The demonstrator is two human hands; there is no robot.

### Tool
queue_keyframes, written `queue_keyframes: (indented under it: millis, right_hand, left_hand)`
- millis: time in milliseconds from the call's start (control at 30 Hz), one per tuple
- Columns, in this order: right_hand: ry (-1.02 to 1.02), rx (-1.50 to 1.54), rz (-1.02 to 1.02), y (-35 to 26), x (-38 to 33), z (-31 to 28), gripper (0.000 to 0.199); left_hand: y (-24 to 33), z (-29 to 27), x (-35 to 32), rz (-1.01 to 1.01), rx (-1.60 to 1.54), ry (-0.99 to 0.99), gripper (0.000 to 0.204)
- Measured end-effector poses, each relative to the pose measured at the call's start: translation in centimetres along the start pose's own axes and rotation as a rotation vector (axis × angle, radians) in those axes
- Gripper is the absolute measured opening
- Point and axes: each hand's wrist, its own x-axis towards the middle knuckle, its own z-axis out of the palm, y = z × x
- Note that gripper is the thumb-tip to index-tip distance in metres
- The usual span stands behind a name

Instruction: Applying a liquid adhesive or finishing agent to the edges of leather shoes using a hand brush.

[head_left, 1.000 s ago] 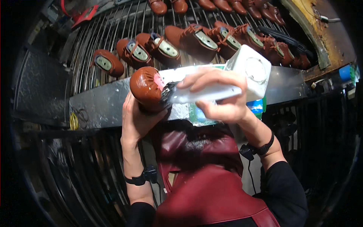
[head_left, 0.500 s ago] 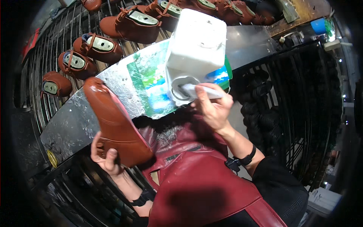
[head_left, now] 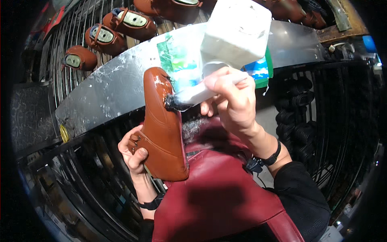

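My left hand is closed around the lace side of a brown leather shoe, toe pointing away from me and sole edge facing right. The toe has a wet-looking gloss. In my right hand, pinched between thumb and fingers, is a brush with a pale handle. Its dark bristles touch the shoe's right edge just below the toe. Behind that hand stands a white plastic container, whose lower opening is mostly hidden by the fingers.
The container rests on a green and blue printed sheet over a metal tabletop. Several brown shoes lie on a barred rack beyond it. A dark red apron covers my lap. Black racks stand at the right.
My right hand has brought the brush from the container's opening leftward onto the shoe's edge. The shoe, still in my left hand, stands more upright. The whole view has shifted.
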Motion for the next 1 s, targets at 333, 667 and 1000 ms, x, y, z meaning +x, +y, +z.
queue_keyframes:
  millis: [333,667,1000]
  right_hand:
    - [-0.211,-0.197,-0.065,3.9,-7.8,0.9,0.012]
    - [-0.373,-0.453,-0.105,-0.3,-8.9,2.0,0.013]
    - [-0.682,-0.676,-0.436,-3.9,-6.1,3.2,0.027]
  left_hand:
    - [-0.3,-0.1,0.9,-0.018,-0.23,-0.009,0.058]
    - [1.0,0.1,1.7,-0.02,-0.266,0.047,0.045]
    - [3.3,2.5,2.7,-0.191,-0.559,0.119,0.039]
